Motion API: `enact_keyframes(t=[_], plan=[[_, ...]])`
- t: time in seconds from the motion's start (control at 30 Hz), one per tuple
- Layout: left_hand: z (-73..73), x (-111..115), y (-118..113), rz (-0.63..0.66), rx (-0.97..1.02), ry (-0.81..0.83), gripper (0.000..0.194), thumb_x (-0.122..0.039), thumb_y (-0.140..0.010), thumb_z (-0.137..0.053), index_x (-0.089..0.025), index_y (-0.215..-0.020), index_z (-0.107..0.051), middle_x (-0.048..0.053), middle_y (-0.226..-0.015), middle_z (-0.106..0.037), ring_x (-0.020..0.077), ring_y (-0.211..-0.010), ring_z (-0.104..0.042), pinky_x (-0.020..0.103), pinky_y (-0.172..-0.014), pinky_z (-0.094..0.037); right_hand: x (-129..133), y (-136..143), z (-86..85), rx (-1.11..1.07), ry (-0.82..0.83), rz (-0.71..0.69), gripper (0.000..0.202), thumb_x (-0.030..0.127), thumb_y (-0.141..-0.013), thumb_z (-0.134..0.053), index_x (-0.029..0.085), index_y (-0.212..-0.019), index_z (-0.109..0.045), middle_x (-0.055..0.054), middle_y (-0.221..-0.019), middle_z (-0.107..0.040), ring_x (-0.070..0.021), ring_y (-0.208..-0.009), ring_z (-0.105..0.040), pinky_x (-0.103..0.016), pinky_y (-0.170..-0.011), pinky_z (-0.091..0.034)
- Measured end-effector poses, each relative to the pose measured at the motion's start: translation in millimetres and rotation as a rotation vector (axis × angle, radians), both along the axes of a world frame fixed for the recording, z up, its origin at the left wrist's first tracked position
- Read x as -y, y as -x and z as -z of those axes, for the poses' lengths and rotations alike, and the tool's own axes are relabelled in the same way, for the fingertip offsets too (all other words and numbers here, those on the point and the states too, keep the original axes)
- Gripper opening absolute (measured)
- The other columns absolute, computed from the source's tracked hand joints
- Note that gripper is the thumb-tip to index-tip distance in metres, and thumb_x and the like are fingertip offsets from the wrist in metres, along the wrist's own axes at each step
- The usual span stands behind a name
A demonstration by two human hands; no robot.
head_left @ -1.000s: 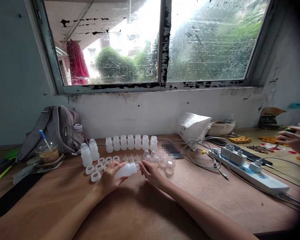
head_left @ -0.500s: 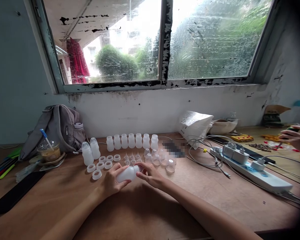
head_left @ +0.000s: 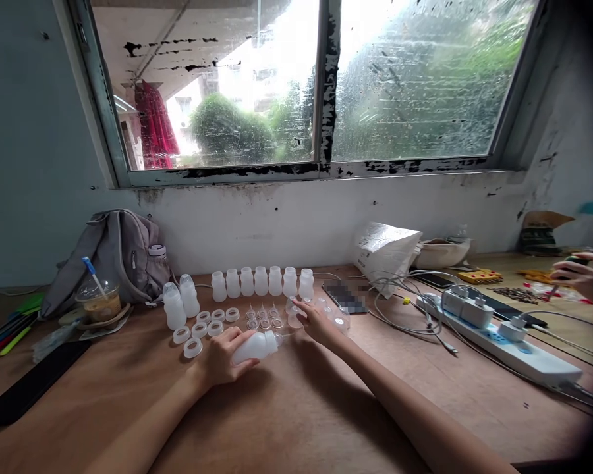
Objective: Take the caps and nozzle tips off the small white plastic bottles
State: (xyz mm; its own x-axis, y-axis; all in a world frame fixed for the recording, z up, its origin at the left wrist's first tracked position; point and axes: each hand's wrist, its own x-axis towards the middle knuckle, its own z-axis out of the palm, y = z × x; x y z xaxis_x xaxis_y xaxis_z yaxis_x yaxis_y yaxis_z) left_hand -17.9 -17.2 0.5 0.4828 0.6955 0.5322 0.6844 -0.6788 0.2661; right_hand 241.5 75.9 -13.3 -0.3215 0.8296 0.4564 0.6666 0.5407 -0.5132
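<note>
Tilted on its side, a frosted baby bottle [head_left: 254, 347] is gripped by my left hand [head_left: 223, 355], fingers wrapped round its body. A ring is on its neck, and a clear nipple [head_left: 282, 338] points right. My right hand [head_left: 321, 324] reaches over the clear domed caps [head_left: 340, 321], fingers stretched out at the leftmost cap [head_left: 293, 320]; whether they touch it is unclear. Beyond my hands stand several clear nipples [head_left: 263, 315]. White collar rings [head_left: 193, 348] lie left of them. Open bottles [head_left: 261, 281] form a back row, and two bottles with tops [head_left: 174, 307] stand at left.
A white power strip [head_left: 508, 349] and tangled cables [head_left: 400, 316] lie at right, near a phone [head_left: 344, 297]. Leftward are a drink cup [head_left: 99, 299], a grey backpack [head_left: 121, 257] and a black flat object [head_left: 34, 385]. Another person's hand [head_left: 580, 273] works at far right.
My right hand has left the bottle's nipple end and moved right and away to the clear caps. The left hand still holds the bottle in about the same place.
</note>
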Motion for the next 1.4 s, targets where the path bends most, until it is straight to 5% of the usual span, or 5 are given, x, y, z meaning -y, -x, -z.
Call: enact_keyframes(t=[0.2, 0.33, 0.47, 0.57, 1.4], plan=[[-6.7, -4, -6, -0.102, 0.531, 0.409, 0.038, -0.044, -0.075, -0.049, -0.017, -0.101, -0.051, 0.007, -0.087, -0.060, 0.0202, -0.079, -0.057, 0.030, -0.066, -0.046, 1, 2, 2.1, 0.011, 0.005, 0.013, 0.028, 0.017, -0.072, -0.052, 0.016, -0.099, -0.059, -0.009, -0.092, -0.052, -0.0173, -0.078, -0.055, -0.033, -0.074, -0.043], [-7.9, -8, -5, -0.101, 0.734, 0.525, 0.038, -0.044, -0.072, -0.053, -0.014, -0.095, -0.051, 0.005, -0.081, -0.060, 0.0184, -0.072, -0.058, 0.026, -0.060, -0.045, 7, 4, -7.4, -0.236, 0.095, -0.014, 0.021, 0.026, -0.073, -0.053, 0.016, -0.090, -0.060, -0.006, -0.084, -0.055, -0.0134, -0.062, -0.054, -0.031, -0.063, -0.045], [-11.6, -7, -5, -0.101, 0.742, 0.512, 0.034, -0.044, -0.071, -0.053, -0.015, -0.089, -0.057, 0.005, -0.084, -0.060, 0.0190, -0.078, -0.056, 0.027, -0.065, -0.044, 16, 5, -23.4, -0.697, 0.276, -0.131, 0.034, 0.039, -0.074, -0.051, 0.015, -0.098, -0.056, -0.005, -0.080, -0.059, -0.0143, -0.064, -0.057, -0.031, -0.064, -0.047], [-13.6, -6, -6, -0.104, 0.717, 0.522, 0.033, -0.044, -0.071, -0.053, -0.016, -0.088, -0.058, 0.004, -0.085, -0.061, 0.0199, -0.081, -0.056, 0.028, -0.069, -0.043, 24, 7, -32.3, -0.839, 0.382, -0.245, 0.035, 0.040, -0.073, -0.055, 0.016, -0.098, -0.057, -0.005, -0.079, -0.060, -0.0141, -0.067, -0.058, -0.032, -0.070, -0.048], [-16.4, 4, -13, -0.108, 0.647, 0.482, 0.030, -0.042, -0.067, -0.057, -0.015, -0.080, -0.060, 0.004, -0.078, -0.061, 0.0185, -0.071, -0.055, 0.026, -0.060, -0.042, 50, 29, -25.9, -0.793, 0.617, -0.451, 0.037, 0.039, -0.068, -0.062, 0.013, -0.094, -0.058, -0.006, -0.082, -0.060, -0.0142, -0.065, -0.059, -0.035, -0.071, -0.049]])
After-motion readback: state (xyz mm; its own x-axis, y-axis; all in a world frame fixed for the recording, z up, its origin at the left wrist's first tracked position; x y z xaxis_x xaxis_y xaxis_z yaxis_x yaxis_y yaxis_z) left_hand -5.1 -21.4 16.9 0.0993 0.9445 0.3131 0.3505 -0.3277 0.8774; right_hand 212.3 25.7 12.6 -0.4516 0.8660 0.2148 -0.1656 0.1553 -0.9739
